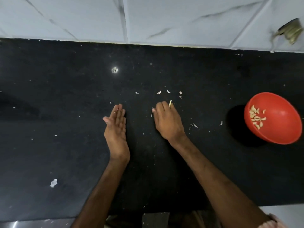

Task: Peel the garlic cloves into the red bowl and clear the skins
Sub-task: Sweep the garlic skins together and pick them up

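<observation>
The red bowl [278, 127] sits at the right of the black counter [65, 112] with several peeled garlic cloves [256, 118] inside. My left hand [116, 127] stands on its edge on the counter, fingers straight and palm turned right. My right hand [167, 120] lies palm down a little to its right, fingers curled, with a thin pale stalk [170, 103] sticking out between them. Small white garlic skins [159, 92] lie scattered just beyond my right hand, and more skins [195, 125] lie between it and the bowl.
A white marble-tiled wall [148, 18] backs the counter. A dark greenish object [292, 31] hangs blurred at the top right. One larger white scrap [53, 182] lies at the near left. The counter's front edge [49, 220] runs along the bottom.
</observation>
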